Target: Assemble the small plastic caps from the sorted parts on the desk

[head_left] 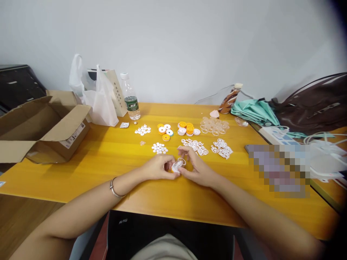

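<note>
My left hand (158, 167) and my right hand (195, 167) meet at the middle of the yellow table (94, 166). Between their fingertips they pinch a small round white and orange part (176, 166) with a clear ring on it. Just beyond my hands lie groups of small parts: white discs (159, 148), white openwork pieces (195, 146), more white openwork pieces (221, 148), orange and white spools (166, 131), stacked orange rings (187, 129) and clear rings (214, 125). A bracelet sits on my left wrist.
An open cardboard box (40, 126) stands at the left edge. White plastic bags (101, 97), a water bottle (130, 97), a brown drink bottle (230, 99), a green cloth (253, 112), a dark bag (316, 103) and a power strip with cables (282, 135) line the back and right.
</note>
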